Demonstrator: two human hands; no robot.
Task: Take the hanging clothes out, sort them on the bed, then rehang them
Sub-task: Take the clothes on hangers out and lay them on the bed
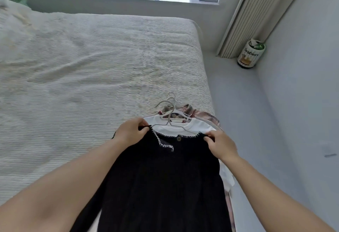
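Several garments on pale hangers (pixel 171 111) lie stacked at the near right corner of the white ribbed bedspread (pixel 91 63). Topmost is a black knitted cardigan with white stitched trim (pixel 161 176), over a white top (pixel 185 128) and what looks like pink plaid. Left hand (pixel 131 133) and right hand (pixel 221 146) each pinch a cardigan shoulder. Taking out seems done; sorting is barely begun, rehanging remains.

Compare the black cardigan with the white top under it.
The black cardigan lies on top of the pile, pinched at both shoulders by the left hand and right hand; the white top lies beneath, unheld. The cardigan has white stitched trim and a button; the top looks plain. Both lie at the bed's edge.
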